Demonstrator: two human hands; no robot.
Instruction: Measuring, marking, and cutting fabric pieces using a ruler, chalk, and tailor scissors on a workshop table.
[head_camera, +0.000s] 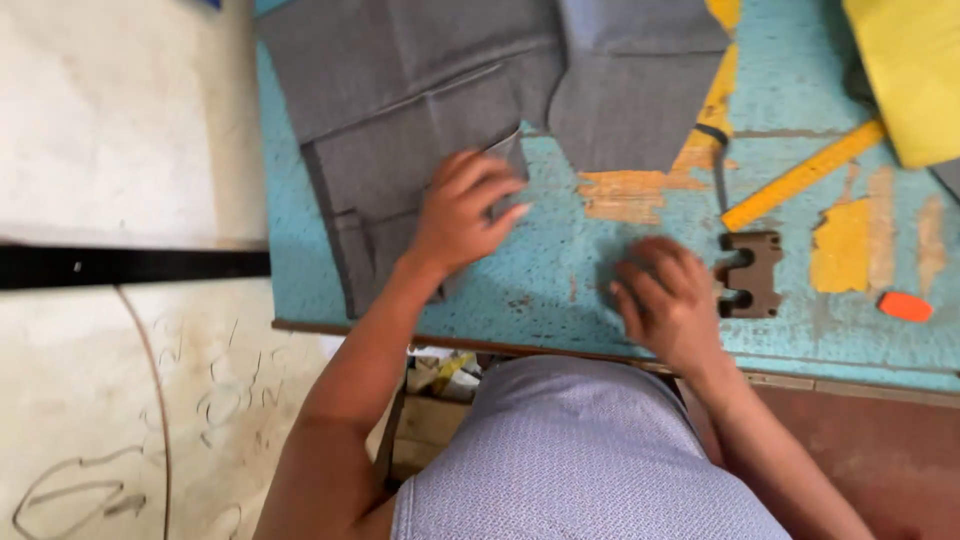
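Observation:
My left hand rests on a piece of grey cloth spread over the left part of a worn turquoise table, with its fingers gripping a raised corner of the cloth. My right hand lies on the bare tabletop near the front edge, fingers curled, and it is blurred. Just to its right lies a small brown notched wooden block. A second grey cloth piece sits farther back.
A yellow ruler lies slanted at the right, under a yellow sheet in the far right corner. An orange chalk piece sits near the right edge. The floor is to the left, crossed by a black strip.

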